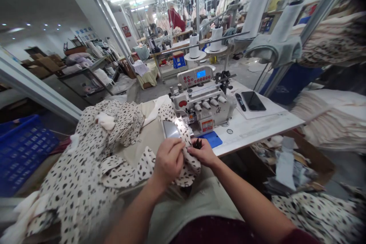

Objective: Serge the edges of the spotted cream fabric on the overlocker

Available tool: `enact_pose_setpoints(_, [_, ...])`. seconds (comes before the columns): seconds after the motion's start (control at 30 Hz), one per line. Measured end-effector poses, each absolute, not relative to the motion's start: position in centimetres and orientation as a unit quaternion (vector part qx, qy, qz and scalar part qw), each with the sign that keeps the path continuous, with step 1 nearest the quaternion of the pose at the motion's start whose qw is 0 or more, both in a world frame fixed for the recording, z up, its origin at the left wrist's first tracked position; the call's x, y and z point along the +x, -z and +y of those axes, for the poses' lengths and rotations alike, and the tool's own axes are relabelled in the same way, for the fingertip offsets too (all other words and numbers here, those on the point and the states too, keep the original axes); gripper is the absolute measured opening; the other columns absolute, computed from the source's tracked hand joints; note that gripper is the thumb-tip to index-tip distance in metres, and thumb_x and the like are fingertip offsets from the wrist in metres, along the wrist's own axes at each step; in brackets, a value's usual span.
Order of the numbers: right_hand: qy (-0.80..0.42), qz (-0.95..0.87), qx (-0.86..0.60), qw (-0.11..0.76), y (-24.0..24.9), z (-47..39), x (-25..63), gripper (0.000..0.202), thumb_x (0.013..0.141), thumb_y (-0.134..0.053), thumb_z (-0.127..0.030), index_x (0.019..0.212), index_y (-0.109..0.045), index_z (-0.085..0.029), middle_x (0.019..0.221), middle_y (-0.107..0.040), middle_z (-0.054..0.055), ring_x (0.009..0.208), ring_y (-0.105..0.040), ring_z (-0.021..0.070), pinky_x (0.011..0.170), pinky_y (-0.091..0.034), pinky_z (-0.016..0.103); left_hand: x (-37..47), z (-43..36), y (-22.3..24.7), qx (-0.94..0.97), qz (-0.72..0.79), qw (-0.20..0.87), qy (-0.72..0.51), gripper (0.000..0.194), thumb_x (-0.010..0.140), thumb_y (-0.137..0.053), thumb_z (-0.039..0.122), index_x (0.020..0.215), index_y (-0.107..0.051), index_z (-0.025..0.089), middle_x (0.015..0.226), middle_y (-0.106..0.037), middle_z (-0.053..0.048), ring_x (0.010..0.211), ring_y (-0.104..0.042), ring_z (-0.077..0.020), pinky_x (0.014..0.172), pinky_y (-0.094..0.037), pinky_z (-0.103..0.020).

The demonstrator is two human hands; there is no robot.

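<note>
Spotted fabric (191,164), prob. soft, light & floppy, best held nr edge; L hand (169,158) & R hand (205,153) grip: both pinched on it.

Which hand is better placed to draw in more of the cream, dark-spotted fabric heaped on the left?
Left, I'd judge: the left hand is nearer the heaped cream, dark-spotted fabric. The right hand is farther across, with a dark pointed object at its fingers.

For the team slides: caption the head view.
Left hand and right hand hold black-spotted white fabric at an overlock sewing machine.
</note>
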State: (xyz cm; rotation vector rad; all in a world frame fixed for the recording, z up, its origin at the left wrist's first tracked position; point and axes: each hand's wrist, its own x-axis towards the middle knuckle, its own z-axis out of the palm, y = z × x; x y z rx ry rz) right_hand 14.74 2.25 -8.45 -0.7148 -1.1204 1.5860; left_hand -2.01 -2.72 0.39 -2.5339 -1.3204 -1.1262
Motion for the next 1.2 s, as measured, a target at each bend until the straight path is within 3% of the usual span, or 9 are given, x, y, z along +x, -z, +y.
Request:
enact_pose_setpoints(0.2, [-0.59,-0.498,-0.322,0.548,8.2,2.2,14.5,0.033,0.072,-0.08,-0.045,0.081,-0.071,-0.015,0.07,-0.063,0.0,0.063,-0.053,0.0128,0.063,-0.045,0.026,-1.7,1.6,-1.6,-0.875,-0.398,0.039,0.273,0.022,0.092,-0.055,0.017,0.11,-0.068,0.02,0.107,-0.068,-0.01,0.103,-0.061,-0.0229,0.093,-0.05,-0.042])
enact_pose_setpoints(0.47, [-0.619,-0.477,-0.318,0.536,8.7,2.1,14.5,0.039,0.071,-0.079,-0.052,0.076,-0.069,-0.015,0.06,-0.056,-0.002,0.054,-0.045,0.0108,0.053,-0.04,0.024,-1.6,1.4,-1.3,-0.869,-0.404,0.056,0.281,0.021,0.092,-0.055,0.019,0.109,-0.068,0.02,0.104,-0.069,-0.009,0.1,-0.06,-0.0232,0.091,-0.048,-0.043])
enact_pose_setpoints(0.7, [-0.577,-0.476,-0.346,0.566,8.7,2.1,14.3,0.036,0.077,-0.076,-0.05,0.083,-0.071,-0.015,0.066,-0.061,-0.001,0.059,-0.049,0.0119,0.059,-0.042,0.025,-1.2,1.4,-1.1,-0.871,-0.406,0.057,0.27,0.023,0.093,-0.055,0.019,0.112,-0.067,0.019,0.106,-0.068,-0.009,0.102,-0.058,-0.0234,0.09,-0.047,-0.042])
enact_pose_setpoints(1.2, [-0.599,-0.42,-0.357,0.58,8.6,2.2,14.4,0.041,0.072,-0.078,-0.055,0.082,-0.071,-0.015,0.065,-0.062,0.0,0.057,-0.05,0.0118,0.057,-0.042,0.025,-1.0,1.4,-1.2,-0.859,-0.422,0.078,0.278,0.019,0.092,-0.058,0.024,0.108,-0.068,0.02,0.107,-0.068,-0.009,0.103,-0.059,-0.0243,0.091,-0.046,-0.043])
